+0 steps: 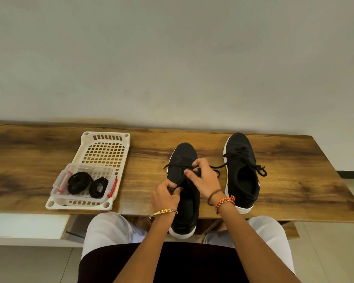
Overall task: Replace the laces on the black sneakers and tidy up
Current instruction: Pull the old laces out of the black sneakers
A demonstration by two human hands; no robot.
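1. Near sneaker (183, 160): black knit, white sole, heel overhanging table (294, 180) edge for reach.
2. Left hand (166, 196): pinches upper edge, likely steadying.
3. Right hand (202, 176): fingers curled round lace (215, 166) at eyelets.
4. Far-right sneaker (242, 170): laced, set aside.
5. Clear box (84, 183) in white basket (104, 148), left: 2 coiled black laces (79, 182).

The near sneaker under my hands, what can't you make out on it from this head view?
- Near sneaker: eyelets and lacing, hidden by left hand and right hand.
- Its lace: the part between the fingers is covered.
- Its heel hangs past the table edge, partly behind the left wrist.
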